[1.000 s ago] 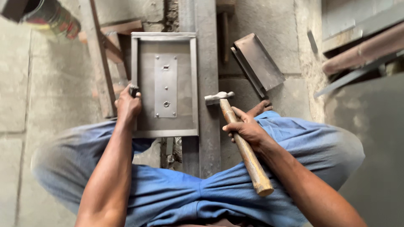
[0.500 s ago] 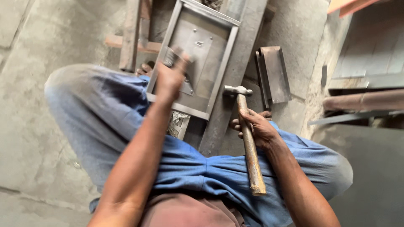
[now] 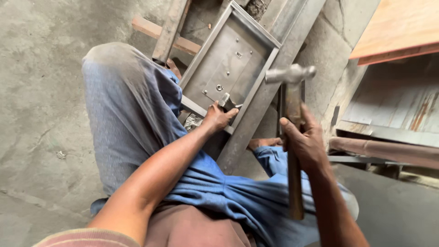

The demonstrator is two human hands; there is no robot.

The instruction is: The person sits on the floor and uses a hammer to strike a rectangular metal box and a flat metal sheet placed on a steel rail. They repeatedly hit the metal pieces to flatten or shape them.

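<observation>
I sit on the floor in blue trousers with a shallow grey metal frame point(image 3: 201, 57) lying in front of my knees. A flat plate point(image 3: 228, 66) with small screws is fixed inside it. My left hand point(image 3: 218, 116) pinches a small dark metal piece point(image 3: 225, 101) against the frame's near corner. My right hand point(image 3: 304, 139) grips a hammer by its wooden handle point(image 3: 295, 187). The steel hammer head point(image 3: 290, 74) is lifted above the frame's right side.
A long steel bar point(image 3: 270, 82) runs diagonally under the frame. Wooden slats point(image 3: 176, 42) lie at the upper left. A rusty pipe point(image 3: 388, 151), metal sheets point(image 3: 398, 103) and an orange board point(image 3: 395, 29) sit to the right. Bare concrete floor point(image 3: 41, 114) spreads on the left.
My view has swung and tilted. My left hand moved from the frame's left rim to its near right corner. The hammer has risen from resting low to held up over the frame.
</observation>
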